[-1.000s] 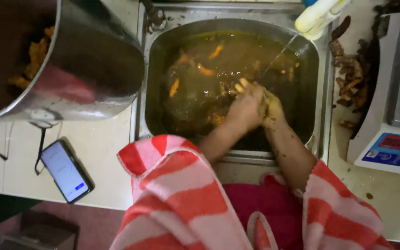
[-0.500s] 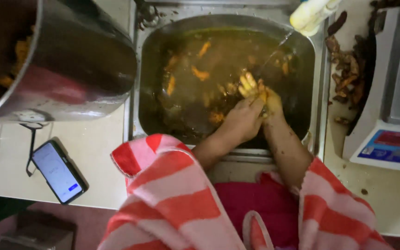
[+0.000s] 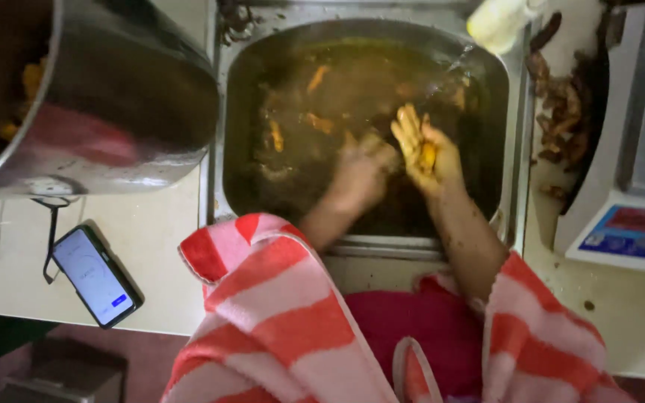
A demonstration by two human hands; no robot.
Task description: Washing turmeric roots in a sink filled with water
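Observation:
Both my hands are in a steel sink point(image 3: 225, 119) filled with murky brown water and several orange root pieces point(image 3: 316, 77). My right hand point(image 3: 427, 153) is raised just above the water, palm up, holding a small orange piece point(image 3: 428, 155). A thin stream of water from a pale tap point(image 3: 498, 22) falls close by it. My left hand point(image 3: 363, 172) is blurred, low in the water, fingers curled; what it holds is unclear. Red and white striped sleeves cover my arms.
A large steel pot point(image 3: 113, 112) with orange pieces inside stands left of the sink. A smartphone point(image 3: 95, 275) with a lit screen lies on the pale counter point(image 3: 151, 246). Dark peelings point(image 3: 561, 112) lie right of the sink, beside a white weighing scale point(image 3: 628, 224).
My hands have come apart. The right hand has lifted and turned palm up with an orange piece, while the left has dropped into the water. The view shifted slightly.

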